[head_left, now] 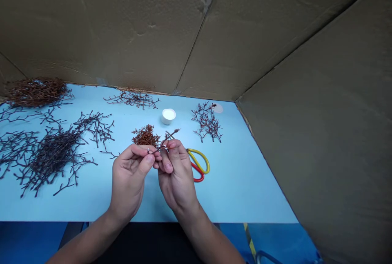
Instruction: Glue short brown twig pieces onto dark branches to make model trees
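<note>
A thin dark brown artificial twig (168, 137) is held up between both my hands above the table. My left hand (130, 174) pinches its lower left end between thumb and fingers. My right hand (177, 174) closes around the middle of the twig, where a thin reddish strand seems to cross it; the fingers hide part of this spot. Just behind the fingertips lies a heap of small rust-brown sprigs (146, 135). Scissors with one yellow and one red handle (202, 179) rest on the table, partly covered by my right hand.
Dark branching twigs (55, 153) are piled at left, with a rust-brown tangled bundle (36, 92) behind them. Thin brown stems (133, 98) lie at the back. A small white cup (167, 117) stands mid-table. Finished-looking brown branches (208, 123) lie right, near a pale disc (218, 108). Cardboard walls (306, 104) enclose the table.
</note>
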`<state>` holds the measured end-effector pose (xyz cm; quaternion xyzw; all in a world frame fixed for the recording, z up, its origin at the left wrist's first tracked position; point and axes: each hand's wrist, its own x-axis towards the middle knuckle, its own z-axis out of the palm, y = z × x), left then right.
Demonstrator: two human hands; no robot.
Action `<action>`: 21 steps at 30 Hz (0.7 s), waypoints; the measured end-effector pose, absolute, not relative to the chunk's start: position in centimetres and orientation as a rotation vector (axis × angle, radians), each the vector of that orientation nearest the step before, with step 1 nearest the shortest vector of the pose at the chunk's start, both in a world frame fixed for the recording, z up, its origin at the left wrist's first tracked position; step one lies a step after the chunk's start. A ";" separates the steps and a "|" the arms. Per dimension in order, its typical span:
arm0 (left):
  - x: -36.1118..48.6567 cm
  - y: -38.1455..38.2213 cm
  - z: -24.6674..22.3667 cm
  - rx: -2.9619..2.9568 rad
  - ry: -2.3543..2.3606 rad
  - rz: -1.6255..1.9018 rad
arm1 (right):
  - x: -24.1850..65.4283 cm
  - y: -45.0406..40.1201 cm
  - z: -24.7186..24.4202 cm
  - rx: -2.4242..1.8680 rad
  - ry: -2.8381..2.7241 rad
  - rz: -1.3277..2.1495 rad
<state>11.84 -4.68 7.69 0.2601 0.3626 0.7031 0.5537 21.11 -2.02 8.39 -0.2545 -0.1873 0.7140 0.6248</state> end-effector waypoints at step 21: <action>11.8 -4.9 7.5 0.545 0.858 1.676 | 20.9 -2.5 8.1 -0.659 -0.357 1.673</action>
